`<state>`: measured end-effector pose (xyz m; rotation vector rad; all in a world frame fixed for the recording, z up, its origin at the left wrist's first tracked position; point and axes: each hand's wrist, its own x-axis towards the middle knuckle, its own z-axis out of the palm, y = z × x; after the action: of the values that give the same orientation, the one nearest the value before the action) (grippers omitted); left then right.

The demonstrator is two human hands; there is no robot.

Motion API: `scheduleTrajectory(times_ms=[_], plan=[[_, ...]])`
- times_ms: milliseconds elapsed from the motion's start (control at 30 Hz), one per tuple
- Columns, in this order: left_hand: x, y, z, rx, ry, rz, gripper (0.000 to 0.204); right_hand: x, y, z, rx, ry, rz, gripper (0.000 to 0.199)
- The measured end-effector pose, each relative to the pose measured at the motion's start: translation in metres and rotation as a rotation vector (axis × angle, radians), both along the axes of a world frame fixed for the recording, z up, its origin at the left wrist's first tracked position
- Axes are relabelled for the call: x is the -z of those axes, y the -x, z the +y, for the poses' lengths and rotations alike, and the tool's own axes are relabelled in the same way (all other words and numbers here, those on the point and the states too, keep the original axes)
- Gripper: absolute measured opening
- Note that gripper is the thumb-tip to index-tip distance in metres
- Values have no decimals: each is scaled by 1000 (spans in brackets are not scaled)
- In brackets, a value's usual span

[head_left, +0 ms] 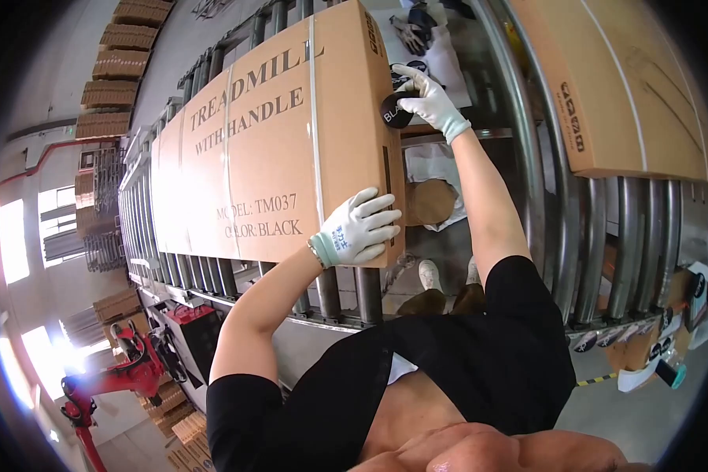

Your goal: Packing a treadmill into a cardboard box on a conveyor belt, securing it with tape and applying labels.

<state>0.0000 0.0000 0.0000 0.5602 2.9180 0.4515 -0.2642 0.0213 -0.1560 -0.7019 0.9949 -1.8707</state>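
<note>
A large brown cardboard box (267,165), bound with pale straps, lies on a roller conveyor in front of me. My left hand (359,226), in a white glove with a pale green cuff, rests on its near right corner, fingers spread flat. At the box's right end my right hand (431,102), gloved the same way, pinches a round black sticker (396,112) by its edge. The sticker is up against the end face; how much of it adheres I cannot tell. My fingertips point away from me.
A second strapped box (617,86) lies on the right-hand rollers (598,252). Between the conveyors are a round brown piece (431,202) and dark gloves (409,35). A red robot arm (126,370) stands at lower left, with stacked flat cartons (118,63) behind. Round stickers (610,337) hang along the right conveyor's edge.
</note>
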Motion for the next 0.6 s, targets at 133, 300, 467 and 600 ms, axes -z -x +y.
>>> scheduleTrajectory(times_ms=[133, 300, 467, 600], plan=[[22, 5, -12, -9, 42, 36, 34, 4, 22, -23, -44, 24, 36, 66], [55, 11, -31, -26, 45, -26, 35, 28, 33, -56, -103, 83, 55, 61], [66, 7, -40, -24, 22, -52, 38, 44, 24, -84, -7, 22, 458, 62], [73, 0, -48, -47, 21, -30, 39, 38, 22, -88, 322, 16, 1101, 73]])
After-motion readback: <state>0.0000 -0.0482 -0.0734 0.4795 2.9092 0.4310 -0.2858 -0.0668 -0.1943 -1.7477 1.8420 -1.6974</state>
